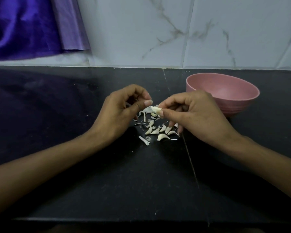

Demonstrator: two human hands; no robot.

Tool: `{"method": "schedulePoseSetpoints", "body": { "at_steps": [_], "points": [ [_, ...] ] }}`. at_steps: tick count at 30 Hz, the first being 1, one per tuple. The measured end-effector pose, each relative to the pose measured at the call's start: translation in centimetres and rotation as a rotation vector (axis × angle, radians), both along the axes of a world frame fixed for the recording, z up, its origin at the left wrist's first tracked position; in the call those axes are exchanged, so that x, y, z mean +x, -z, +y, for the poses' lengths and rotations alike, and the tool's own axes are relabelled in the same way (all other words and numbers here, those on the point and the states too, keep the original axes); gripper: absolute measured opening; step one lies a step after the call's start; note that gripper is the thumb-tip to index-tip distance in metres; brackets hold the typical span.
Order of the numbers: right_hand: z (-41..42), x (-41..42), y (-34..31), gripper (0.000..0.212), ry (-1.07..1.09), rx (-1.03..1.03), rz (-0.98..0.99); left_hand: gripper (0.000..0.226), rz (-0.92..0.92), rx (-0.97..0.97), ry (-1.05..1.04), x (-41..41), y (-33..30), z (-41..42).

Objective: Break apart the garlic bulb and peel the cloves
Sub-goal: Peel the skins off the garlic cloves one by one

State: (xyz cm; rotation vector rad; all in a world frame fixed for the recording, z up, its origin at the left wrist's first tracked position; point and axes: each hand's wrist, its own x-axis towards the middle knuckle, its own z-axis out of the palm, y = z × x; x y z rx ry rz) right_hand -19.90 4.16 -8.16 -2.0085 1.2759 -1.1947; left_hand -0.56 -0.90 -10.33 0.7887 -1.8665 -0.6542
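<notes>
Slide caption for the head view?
Both hands peel a garlic clove above loose cloves beside a pink bowl.

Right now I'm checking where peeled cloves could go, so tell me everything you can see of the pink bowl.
The pink bowl is round and deep, a matte, dusty pink that looks like plastic, with faint ridges ringing its lower outside wall. It stands upright on the black counter, at the right, close to the tiled wall. The inside that shows holds nothing. The right hand covers its near left edge in this view; whether they touch is unclear.
</notes>
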Motion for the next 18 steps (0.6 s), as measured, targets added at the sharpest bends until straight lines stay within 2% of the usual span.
{"method": "schedulePoseSetpoints", "body": {
  "at_steps": [5,14,18],
  "points": [
    [-0.49,-0.16,0.13,0.005,0.006,0.045,-0.036,0.008,-0.059,-0.096,-0.026,0.14,-0.28,0.22],
    [-0.56,-0.16,0.16,0.007,0.003,0.074,-0.084,0.022,-0.151,-0.106,-0.049,0.04,-0.37,0.74],
    [-0.71,-0.15,0.13,0.007,-0.024,0.149,-0.191,0.014,-0.183,-0.141,-0.069,0.05,-0.42,0.95]
  ]
}}
